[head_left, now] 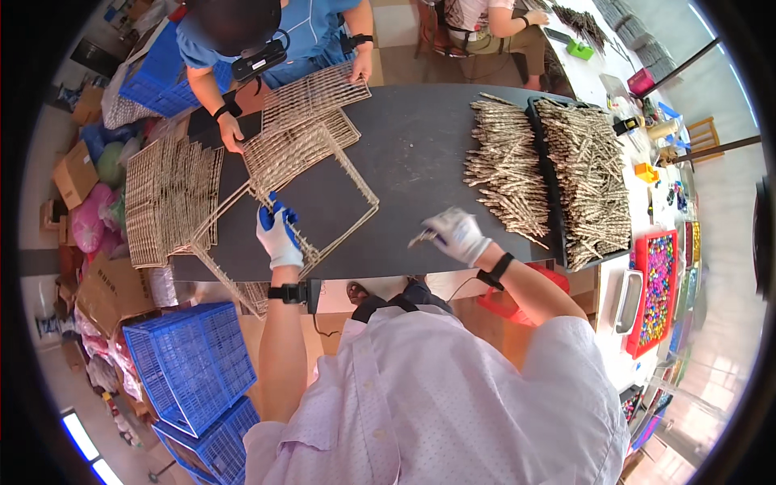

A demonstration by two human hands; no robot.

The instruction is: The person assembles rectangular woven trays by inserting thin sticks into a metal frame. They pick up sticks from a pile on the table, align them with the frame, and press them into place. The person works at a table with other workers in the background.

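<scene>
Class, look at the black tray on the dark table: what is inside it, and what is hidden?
A heap of thin, pale brown, knobbly sticks fills the black tray. Only the uppermost sticks show; those beneath and the tray's floor are covered.

hands (right) point(458, 236): blurred | held piece point(419, 238): unclear | seated co-worker point(478, 18): head cut off

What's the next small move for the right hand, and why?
Probably bring the right hand left to the frame. It seems to pinch a short stick, though blur hides the details; it is over the table, between the frame and the loose pile, while the left hand grips the frame.
</scene>
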